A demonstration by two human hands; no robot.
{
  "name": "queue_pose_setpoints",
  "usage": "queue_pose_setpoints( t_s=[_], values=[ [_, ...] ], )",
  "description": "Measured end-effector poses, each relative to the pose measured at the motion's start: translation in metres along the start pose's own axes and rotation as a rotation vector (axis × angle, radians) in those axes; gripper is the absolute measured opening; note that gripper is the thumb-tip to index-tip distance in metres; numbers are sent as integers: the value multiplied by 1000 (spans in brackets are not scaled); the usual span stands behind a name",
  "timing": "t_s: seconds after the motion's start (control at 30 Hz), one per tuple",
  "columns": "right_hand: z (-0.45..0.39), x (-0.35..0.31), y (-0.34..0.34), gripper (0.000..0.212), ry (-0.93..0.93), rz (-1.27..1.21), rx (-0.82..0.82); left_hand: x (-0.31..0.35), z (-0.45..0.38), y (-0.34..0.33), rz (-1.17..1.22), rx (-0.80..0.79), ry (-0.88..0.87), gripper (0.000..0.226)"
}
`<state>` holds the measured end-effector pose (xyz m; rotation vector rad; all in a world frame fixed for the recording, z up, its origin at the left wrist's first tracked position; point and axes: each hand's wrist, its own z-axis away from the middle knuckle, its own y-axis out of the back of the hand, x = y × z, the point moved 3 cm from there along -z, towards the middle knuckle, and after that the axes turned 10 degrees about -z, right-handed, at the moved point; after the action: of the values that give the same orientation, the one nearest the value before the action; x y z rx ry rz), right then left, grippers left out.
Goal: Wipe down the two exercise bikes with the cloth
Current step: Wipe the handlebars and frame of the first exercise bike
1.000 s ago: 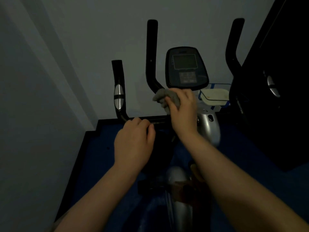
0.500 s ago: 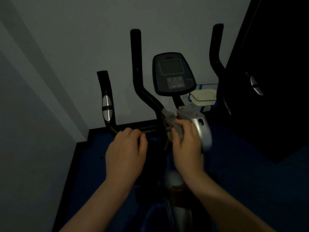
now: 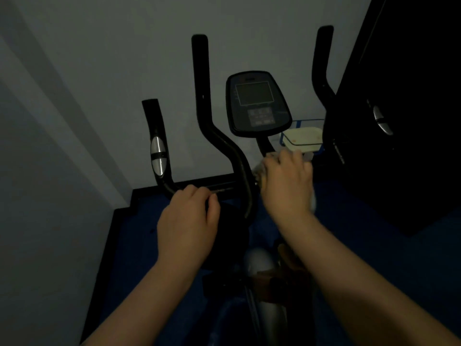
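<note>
Left hand point(image 3: 188, 226): we see it curled over the horizontal handlebar bar point(image 3: 224, 189) of the exercise bike point(image 3: 225, 156), fingers wrapped over the top, gripping it just right of the bend that rises to the short grip.

Right hand point(image 3: 287, 186): here we have it clamped down on the cloth point(image 3: 258, 171), fingers bunched over the fabric, pressed against the bike's centre post just below the console. It is blurred in our view.

Cloth: only a pale crumpled edge peeks out at the left of our right hand, with another pale scrap at the hand's lower right; the rest is hidden under the palm.

Console point(image 3: 258, 103): dark oval panel with a grey screen and a block of buttons beneath, tilted toward us on its stem, above the right hand.

Handlebars: a tall black bar point(image 3: 200, 96) rises on the left of the console, another on the right point(image 3: 321, 66); the short left grip carries a silver pulse sensor point(image 3: 157, 158).

Second bike: we cannot tell; a large dark shape point(image 3: 404, 121) fills the right side, and a silver sensor point(image 3: 380, 121) shows against it.

Tray point(image 3: 303, 138): a pale dish in a blue-rimmed holder, just behind the right hand, beside the dark shape.

Floor point(image 3: 134, 245): blue matting with a black border, meeting the grey wall point(image 3: 99, 71).

Light: very dim, so fine detail is lost on us.
</note>
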<state>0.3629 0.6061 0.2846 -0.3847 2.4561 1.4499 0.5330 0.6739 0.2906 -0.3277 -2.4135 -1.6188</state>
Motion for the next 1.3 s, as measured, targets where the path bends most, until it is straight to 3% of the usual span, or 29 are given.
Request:
queue_pose_setpoints(
  t_s=[0.13, 0.27, 0.4, 0.47, 0.57, 0.73, 0.8, 0.87, 0.97, 1.13, 1.3],
  values=[
    [10, -4, -1, 23, 58, -173, -39, 0, 0, 0, -28, 5, -2, 27],
    [-2, 7, 0, 20, 83, -45, -12, -1, -1, -1, -12, -14, 15, 27],
    [18, -2, 3, 29, 132, -235, 33, 0, 2, -1, -3, 23, 33, 26],
    [5, 9, 6, 25, 228, -138, -16, -1, 2, -2, -8, 29, 33, 25],
    [-11, 10, 3, 13, 183, -33, -57, -2, 2, -3, -9, 42, 42, 25],
    [4, 3, 7, 22, 44, -323, -134, 1, 2, 0, -41, 94, 38, 23],
    [-4, 6, 21, 22, -22, -542, -72, 0, 2, 0, -53, 98, 32, 22],
    [-16, -9, 20, 22, 11, -686, 60, 1, 2, 1, -58, 99, 29, 22],
    [-8, -41, -3, 39, 115, -680, -44, 2, 2, 2, -61, 78, 34, 24],
    [-5, -31, -13, 47, 233, -637, -77, -3, -3, 4, 232, 22, 169, 14],
    [-20, -49, -10, 36, 233, -575, -78, -3, -2, 8, 400, 100, 131, 13]
  ],
)
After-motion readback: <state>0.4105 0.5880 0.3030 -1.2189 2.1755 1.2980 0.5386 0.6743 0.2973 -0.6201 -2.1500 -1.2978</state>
